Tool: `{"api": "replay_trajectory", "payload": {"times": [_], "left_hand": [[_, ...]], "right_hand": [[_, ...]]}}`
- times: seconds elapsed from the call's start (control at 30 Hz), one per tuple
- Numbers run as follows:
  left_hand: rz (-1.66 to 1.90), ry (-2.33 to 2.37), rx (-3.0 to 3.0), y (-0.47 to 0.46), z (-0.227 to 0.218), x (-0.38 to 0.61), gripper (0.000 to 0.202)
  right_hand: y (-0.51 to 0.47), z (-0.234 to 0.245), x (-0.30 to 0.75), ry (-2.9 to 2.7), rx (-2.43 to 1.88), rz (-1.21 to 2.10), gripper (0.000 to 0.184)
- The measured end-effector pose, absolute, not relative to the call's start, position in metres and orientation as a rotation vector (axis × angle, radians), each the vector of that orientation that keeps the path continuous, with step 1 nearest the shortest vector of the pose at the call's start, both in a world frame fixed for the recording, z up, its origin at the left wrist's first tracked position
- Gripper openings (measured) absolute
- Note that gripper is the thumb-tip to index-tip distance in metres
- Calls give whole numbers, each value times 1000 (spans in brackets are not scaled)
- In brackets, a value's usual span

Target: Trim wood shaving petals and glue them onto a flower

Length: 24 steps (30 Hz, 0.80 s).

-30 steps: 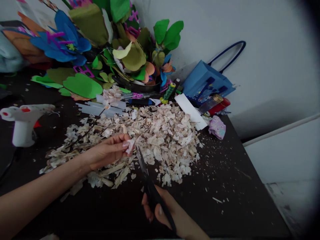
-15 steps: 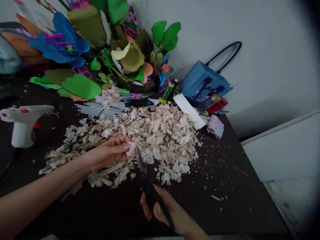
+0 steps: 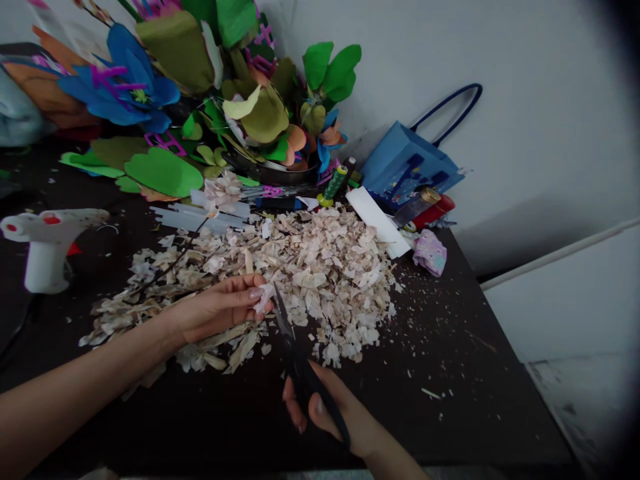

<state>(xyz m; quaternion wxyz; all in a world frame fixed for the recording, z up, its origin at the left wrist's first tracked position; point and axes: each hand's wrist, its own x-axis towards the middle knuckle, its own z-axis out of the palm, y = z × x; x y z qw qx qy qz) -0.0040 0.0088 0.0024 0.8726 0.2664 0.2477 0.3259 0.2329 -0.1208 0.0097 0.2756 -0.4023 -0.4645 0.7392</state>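
My left hand (image 3: 227,303) pinches a small pale pinkish-white petal-like piece (image 3: 264,298) between thumb and fingers. It hovers over a wide heap of dry, pale scraps (image 3: 330,267) on the dark table. My right hand (image 3: 325,407) is wrapped round the black handles of a pair of scissors (image 3: 295,353). The blades point up and away, their tips right beside the pale piece. They look slightly apart; whether they touch the piece is hard to tell.
A white glue gun (image 3: 45,247) stands at left. Glue sticks (image 3: 200,219), a green thread spool (image 3: 333,187) and a white strip (image 3: 379,221) lie behind the heap. Large artificial flowers (image 3: 165,171) fill the back. A blue bag (image 3: 410,160) leans against the wall.
The scissors have shifted slightly, and their blades look a little further apart. The left hand stays nearly in place with the pale piece.
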Motion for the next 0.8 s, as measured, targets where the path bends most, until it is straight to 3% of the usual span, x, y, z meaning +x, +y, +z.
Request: {"api": "replay_trajectory", "payload": {"times": [0.8], "left_hand": [[684, 541, 677, 13, -5, -7, 20]], "right_hand": [[-120, 6, 236, -1112, -1169, 2024, 60]]}}
